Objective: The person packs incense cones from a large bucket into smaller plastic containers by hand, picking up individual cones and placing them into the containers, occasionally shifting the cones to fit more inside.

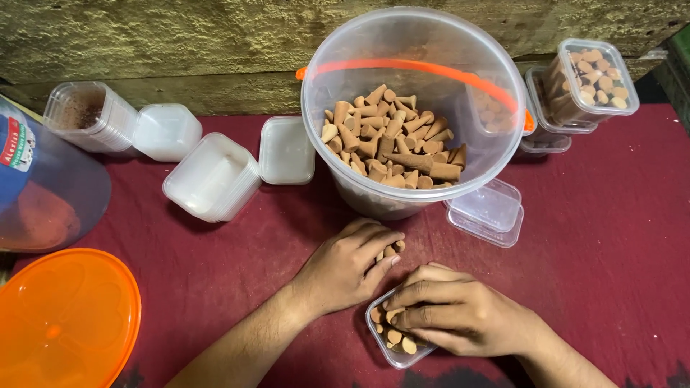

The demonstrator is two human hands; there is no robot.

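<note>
Left hand [345, 269]: fingers curled on brown cones [392, 250], near the red cloth's front edge.
Right hand [460, 312]: fingers flat, steadying the small clear box [392, 338].
Bucket [410, 108]: just behind, within reach.

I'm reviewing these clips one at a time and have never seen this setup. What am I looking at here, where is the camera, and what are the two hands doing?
There is no machine here: a person works with two bare hands, filmed by one camera worn on the head, looking down.

The surface is a red cloth. In the middle stands a clear bucket with an orange handle, partly filled with small brown cones. Stacks of empty clear tubs lie to its left, filled tubs to its right, and an orange lid sits in the near left corner.

The left hand holds a few cones in a loose grip. The right hand rests on a small clear tub that already has cones in it.
</note>
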